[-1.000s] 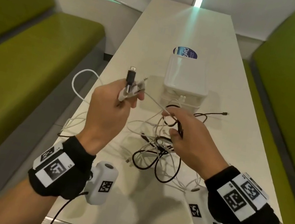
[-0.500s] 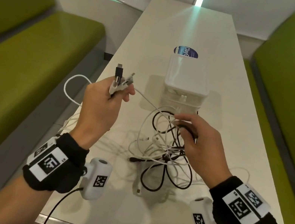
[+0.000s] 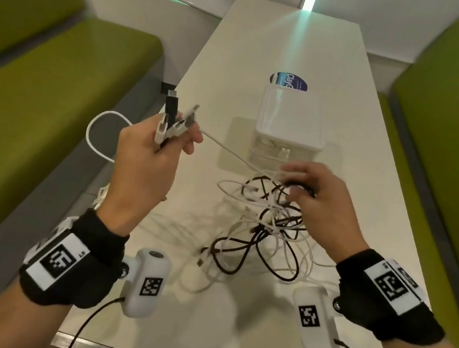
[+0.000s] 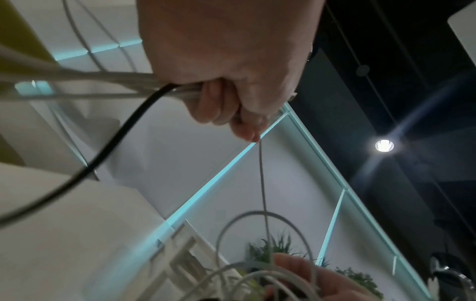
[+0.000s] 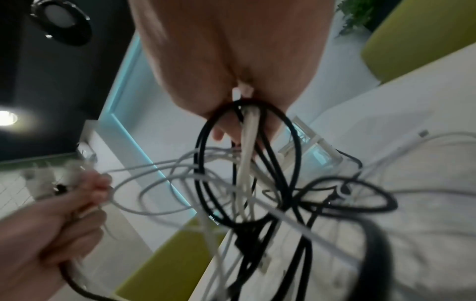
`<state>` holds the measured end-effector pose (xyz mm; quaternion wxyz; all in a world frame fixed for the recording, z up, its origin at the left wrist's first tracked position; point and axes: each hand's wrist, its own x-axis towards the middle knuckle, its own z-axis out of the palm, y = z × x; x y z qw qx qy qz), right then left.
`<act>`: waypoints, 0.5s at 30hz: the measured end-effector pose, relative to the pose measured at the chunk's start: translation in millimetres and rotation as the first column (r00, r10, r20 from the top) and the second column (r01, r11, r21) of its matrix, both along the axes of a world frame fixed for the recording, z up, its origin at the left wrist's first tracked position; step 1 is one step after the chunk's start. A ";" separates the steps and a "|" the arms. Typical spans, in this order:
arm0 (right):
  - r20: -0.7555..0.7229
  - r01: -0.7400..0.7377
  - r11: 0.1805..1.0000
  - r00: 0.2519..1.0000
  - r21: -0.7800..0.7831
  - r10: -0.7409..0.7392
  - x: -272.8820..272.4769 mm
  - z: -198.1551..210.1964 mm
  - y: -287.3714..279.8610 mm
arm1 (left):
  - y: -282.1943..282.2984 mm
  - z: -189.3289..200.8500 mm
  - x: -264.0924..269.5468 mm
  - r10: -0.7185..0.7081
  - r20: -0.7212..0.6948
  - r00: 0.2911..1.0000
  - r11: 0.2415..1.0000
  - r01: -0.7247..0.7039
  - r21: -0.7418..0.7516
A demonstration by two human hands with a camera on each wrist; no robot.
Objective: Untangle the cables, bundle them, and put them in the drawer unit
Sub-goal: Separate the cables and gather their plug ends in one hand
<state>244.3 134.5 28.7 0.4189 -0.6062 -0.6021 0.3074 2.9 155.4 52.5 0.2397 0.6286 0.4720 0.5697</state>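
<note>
Since a second ago the right hand point(image 3: 321, 202) has lifted the cable tangle point(image 3: 268, 226) higher above the table point(image 3: 273, 58) middle; left hand point(image 3: 144, 165) still grips connector ends point(image 3: 174, 121). Blur hides its fingertips.

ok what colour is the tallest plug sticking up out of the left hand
Black; the tallest plug in the left hand shows best in the head view.

L hand point(image 3: 148, 159) grips connector ends point(image 3: 174, 121); R hand point(image 3: 321, 202) holds cable tangle point(image 3: 264, 229) above surface point(image 3: 275, 44), near drawer unit point(image 3: 291, 123).
</note>
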 end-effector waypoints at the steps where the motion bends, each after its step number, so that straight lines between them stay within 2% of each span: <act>1: -0.008 0.062 0.997 0.998 0.049 -0.061 1.3 -1.3 -1.4 | 2.4 -1.4 -3.4 -0.002 -0.055 0.999 0.999 -0.001 -0.054; 3: 0.058 0.183 0.981 0.981 0.072 -0.187 4.1 -1.8 -2.5 | 3.1 -3.6 -7.1 -0.039 -0.133 0.990 0.994 0.025 -0.110; 4: 0.062 0.217 0.976 0.974 0.027 -0.218 5.9 -2.4 -2.4 | 0.8 -4.2 -7.2 -0.068 -0.142 0.988 0.991 0.050 -0.123; 6: 0.023 0.216 0.973 0.976 -0.087 -0.215 7.8 -3.1 -0.2 | -4.1 -3.5 -5.3 -0.112 -0.159 0.981 0.984 0.086 -0.158; 9: 0.098 0.209 0.975 0.975 -0.080 -0.201 4.5 -4.3 -0.2 | -1.6 -4.6 1.2 -0.127 -0.322 0.938 0.973 0.055 -0.224; 11: 0.096 0.222 0.974 0.971 -0.033 -0.218 -1.1 -3.2 -1.9 | 1.8 -7.1 6.2 -0.116 -0.437 0.892 0.981 0.033 -0.192; 13: 0.087 0.236 0.972 0.968 0.006 -0.236 -6.9 -2.4 -2.3 | 0.0 -4.2 14.4 -0.070 -0.475 0.877 0.995 0.026 -0.098; 15: 0.089 0.244 0.969 0.965 0.032 -0.246 -12.9 -1.4 -3.2 | -2.2 -0.7 23.5 -0.086 -0.457 0.885 0.996 0.069 -0.053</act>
